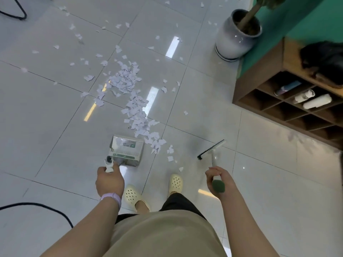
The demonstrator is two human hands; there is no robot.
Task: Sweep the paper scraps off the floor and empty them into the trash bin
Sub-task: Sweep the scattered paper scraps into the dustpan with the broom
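Left hand (109, 179) fingers gripping dustpan (127, 149) handle, right hand (218, 179) fingers gripping broom (211, 150), plant pot (236, 35), cubby shelf (289, 101) right

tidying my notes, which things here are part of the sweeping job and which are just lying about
Job: paper scraps, dustpan in left hand, broom in right hand.

Lying about: potted plant, wooden cubby shelf, black cable.

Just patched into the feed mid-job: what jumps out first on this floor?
A thick trail of paper scraps runs down the middle of the tiled floor, with loose bits scattered beyond. At its near end sits the dustpan, gripped by the left hand, while the right hand holds the broom just right of the pile.
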